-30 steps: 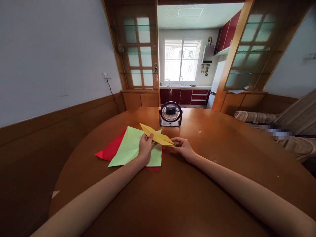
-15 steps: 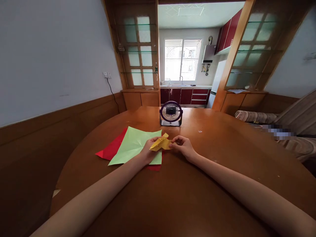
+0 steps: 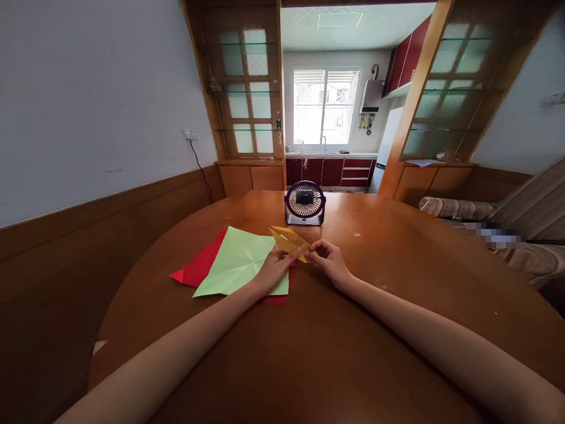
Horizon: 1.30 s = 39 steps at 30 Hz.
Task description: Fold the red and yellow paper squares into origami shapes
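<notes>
Wooden worktop (image 3: pixel 335 353), fan (image 3: pixel 305 203) behind: left hand (image 3: pixel 276 268), right hand (image 3: pixel 329 259) both pinch yellow paper (image 3: pixel 290 240), now refolded narrow, raised again.

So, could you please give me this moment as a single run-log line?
left hand: holds yellow folded paper | right hand: pinches same paper | under hands: green sheet over red sheet | behind: small fan | surface: wooden table
</notes>
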Each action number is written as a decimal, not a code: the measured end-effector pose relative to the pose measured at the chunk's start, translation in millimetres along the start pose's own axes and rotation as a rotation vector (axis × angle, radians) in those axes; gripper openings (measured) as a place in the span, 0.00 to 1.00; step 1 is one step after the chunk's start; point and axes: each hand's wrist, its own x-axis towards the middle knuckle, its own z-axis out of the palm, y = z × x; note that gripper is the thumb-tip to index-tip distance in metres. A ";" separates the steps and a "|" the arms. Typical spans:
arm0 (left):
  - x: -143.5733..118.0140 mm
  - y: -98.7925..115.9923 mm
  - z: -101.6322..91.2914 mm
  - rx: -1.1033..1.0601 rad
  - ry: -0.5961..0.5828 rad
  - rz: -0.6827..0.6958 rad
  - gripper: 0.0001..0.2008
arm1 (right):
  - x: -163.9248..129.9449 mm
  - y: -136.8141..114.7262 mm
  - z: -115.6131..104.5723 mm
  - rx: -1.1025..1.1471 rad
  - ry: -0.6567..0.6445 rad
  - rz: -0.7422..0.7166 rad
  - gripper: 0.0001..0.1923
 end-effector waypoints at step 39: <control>0.3 -6.9 4.0 -0.159 -0.074 -0.068 0.18 | -9.9 -11.2 0.4 -0.042 -0.057 -0.102 0.15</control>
